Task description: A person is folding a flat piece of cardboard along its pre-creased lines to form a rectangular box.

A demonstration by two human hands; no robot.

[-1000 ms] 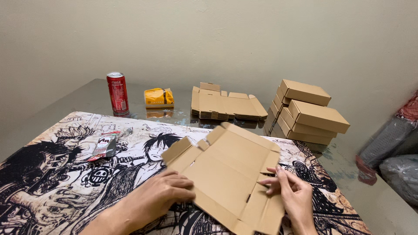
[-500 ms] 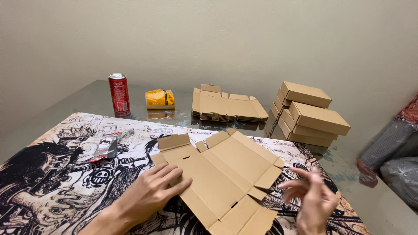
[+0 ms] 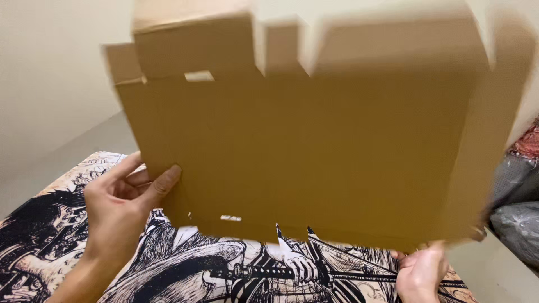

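Cardboard fills most of my view: one flat, unfolded box sheet (image 3: 314, 140), brown, lifted upright in front of me and blurred along its top and right edges. Its upper edge is cut into tabs, and a small slot shows near the top left and another near the bottom. My left hand (image 3: 120, 202) has its grip clamped on the sheet's lower left edge, thumb pressed on the face toward me, fingers curled behind. My right hand (image 3: 421, 272) meets the bottom right corner from below; its grip seems closed on that corner, though the blur and the cardboard hide the fingers, so I cannot tell for sure. Below the sheet lies a mat (image 3: 224, 269) printed with black-and-white comic drawings, spread over the worktop (image 3: 95, 140). A pale wall (image 3: 50, 67) rises behind. At the far right sit grey bags (image 3: 519, 219) with something red above them.
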